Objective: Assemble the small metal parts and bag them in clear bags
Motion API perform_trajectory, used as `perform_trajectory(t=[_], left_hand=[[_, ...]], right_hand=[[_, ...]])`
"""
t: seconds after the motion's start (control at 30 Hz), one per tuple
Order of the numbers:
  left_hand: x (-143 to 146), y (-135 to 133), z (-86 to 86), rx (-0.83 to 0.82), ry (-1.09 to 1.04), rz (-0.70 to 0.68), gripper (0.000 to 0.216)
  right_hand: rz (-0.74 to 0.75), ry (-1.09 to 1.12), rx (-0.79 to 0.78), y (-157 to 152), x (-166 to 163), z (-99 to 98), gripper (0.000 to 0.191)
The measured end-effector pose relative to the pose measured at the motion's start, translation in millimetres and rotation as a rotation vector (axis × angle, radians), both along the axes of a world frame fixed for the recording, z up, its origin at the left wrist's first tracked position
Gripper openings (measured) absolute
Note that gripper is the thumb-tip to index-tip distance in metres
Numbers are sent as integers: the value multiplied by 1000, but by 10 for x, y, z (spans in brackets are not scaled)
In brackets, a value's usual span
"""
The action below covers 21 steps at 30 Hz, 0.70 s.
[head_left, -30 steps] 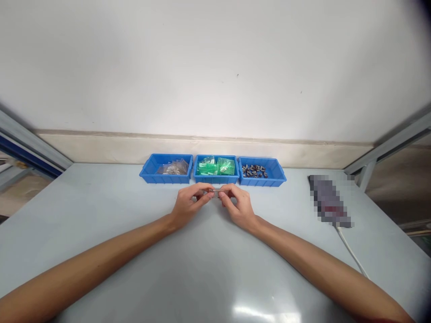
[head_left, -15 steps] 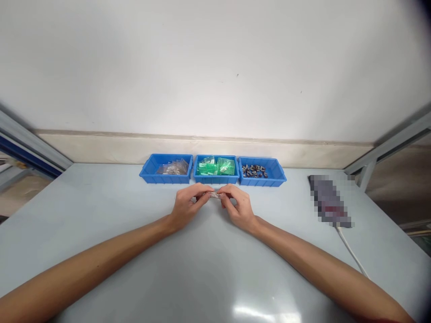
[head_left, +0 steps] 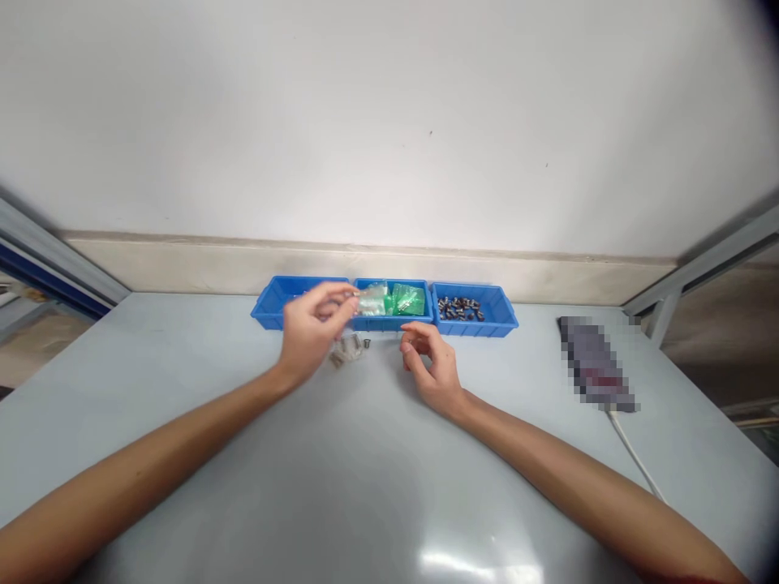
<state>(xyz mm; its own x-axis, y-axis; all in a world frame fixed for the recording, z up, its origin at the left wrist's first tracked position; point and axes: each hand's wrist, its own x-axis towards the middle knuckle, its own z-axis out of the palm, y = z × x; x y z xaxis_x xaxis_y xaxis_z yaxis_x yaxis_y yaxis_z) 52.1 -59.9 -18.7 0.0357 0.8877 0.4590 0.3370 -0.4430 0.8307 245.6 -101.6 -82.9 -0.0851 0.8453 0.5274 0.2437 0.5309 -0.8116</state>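
Note:
My left hand (head_left: 316,324) pinches a small clear plastic bag (head_left: 372,301) between thumb and fingers, raised in front of the middle blue bin (head_left: 389,324). Below that hand, on the table, lie a clear bag with small parts (head_left: 350,349) and a small dark metal piece (head_left: 367,344) beside it; the hand partly covers them. My right hand (head_left: 431,365) rests over the table in front of the middle bin, fingers loosely curled and the thumb apart from the index finger, with nothing visible in it. Green bags (head_left: 409,300) fill part of the middle bin.
A left blue bin (head_left: 268,312) stands partly behind my left hand. The right blue bin (head_left: 496,308) holds several small metal-and-dark parts (head_left: 459,309). A blurred-out dark device (head_left: 596,361) with a white cable (head_left: 636,454) lies at the right. A wall closes off the back.
My hands have parted from the small clear item between them. The left hand has moved left and up, now with a clear bag; small parts show on the table beneath it. The right stays nearly in place.

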Motion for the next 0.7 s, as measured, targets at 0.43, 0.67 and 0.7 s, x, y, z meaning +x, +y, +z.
perform_trajectory(t=[0.43,0.67,0.7], left_hand=[[-905,806,240,-269,838,115,17],[-701,485,417,-60,1075,159,27],[-633,410,436,-70,1093,70,26]], right_hand=[[7,-43,-38,5,-11,2,18],[-14,-82,-20,7,-9,14,17],[-15,-88,-18,7,-9,16,17]])
